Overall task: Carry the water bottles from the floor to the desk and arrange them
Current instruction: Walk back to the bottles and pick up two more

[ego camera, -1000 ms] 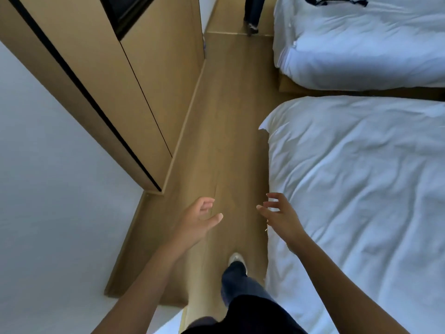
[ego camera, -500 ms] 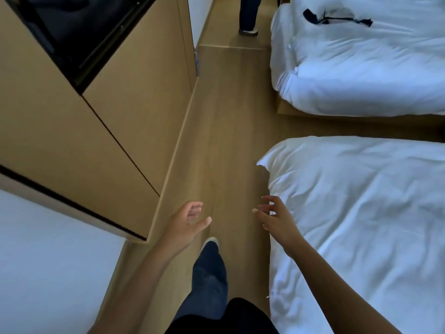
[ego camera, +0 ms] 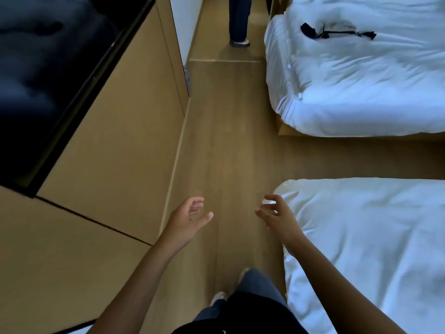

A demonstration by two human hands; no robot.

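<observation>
both hands, left (ego camera: 186, 220) and right (ego camera: 277, 216), grip loose and holding nothing; a blurry bluish bottle-like shape (ego camera: 186, 74) peeks past the cabinet (ego camera: 115, 131).

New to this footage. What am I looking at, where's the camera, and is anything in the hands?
There is no machine here: it is a person, filmed by one wide-angle camera on their head that looks forward and down, so the edges bend. The two bare arms reaching in from the bottom belong to the wearer. The left hand and right hand both hang in front of the body with loosely curled fingers and hold nothing. Below them are the wearer's legs and a shoe, on a wooden floor. On the left stands a wooden cabinet with a dark screen set in it. On the right are two beds with white bedding, a near bed and a far bed; a dark strap-like thing lies on the far one. Another person's legs stand at the top. I cannot make out any water bottles for certain.
</observation>
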